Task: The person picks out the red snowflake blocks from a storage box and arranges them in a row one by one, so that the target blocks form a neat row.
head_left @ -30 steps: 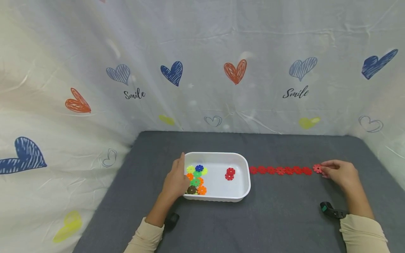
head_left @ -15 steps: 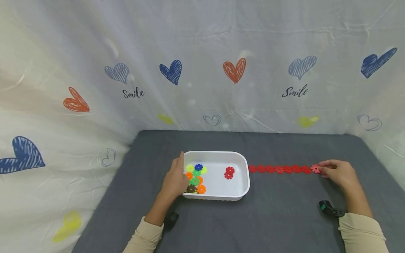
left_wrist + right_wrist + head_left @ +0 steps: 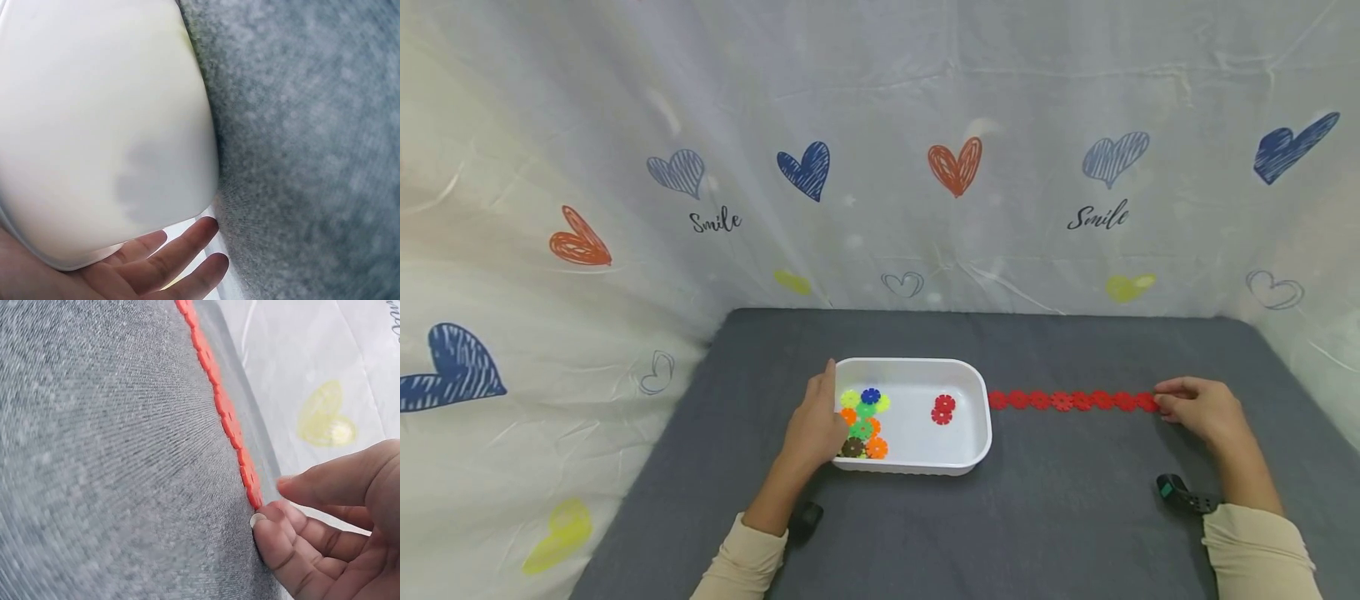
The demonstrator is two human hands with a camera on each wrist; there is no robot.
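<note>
At the left end of a white plastic tray [image 3: 917, 417], my left hand [image 3: 816, 425] grips the wall. Its fingers [image 3: 187, 247] curl under and along the tray end in the left wrist view. Far right, my right hand [image 3: 1206, 412] pinches the edge of the last red flower-shaped disc [image 3: 1146, 402]. In the right wrist view the thumb and a fingertip meet at this disc's [image 3: 251, 487] near end, while another finger [image 3: 312, 484] stands raised apart. The disc lies flat, in line with a row of several red discs [image 3: 1062, 402] running from the tray's right side.
Inside the tray, two red discs [image 3: 943, 409] lie toward the right. Several green, orange, yellow, blue and brown discs [image 3: 863, 428] are heaped at the left. Grey cloth [image 3: 1037, 517] covers the table, and a curtain printed with hearts [image 3: 850, 100] hangs behind it.
My right hand has moved slightly left with the red disc, closing the gap to the row. That disc has gone from tilted to flat. The left hand keeps its grip on the tray.
</note>
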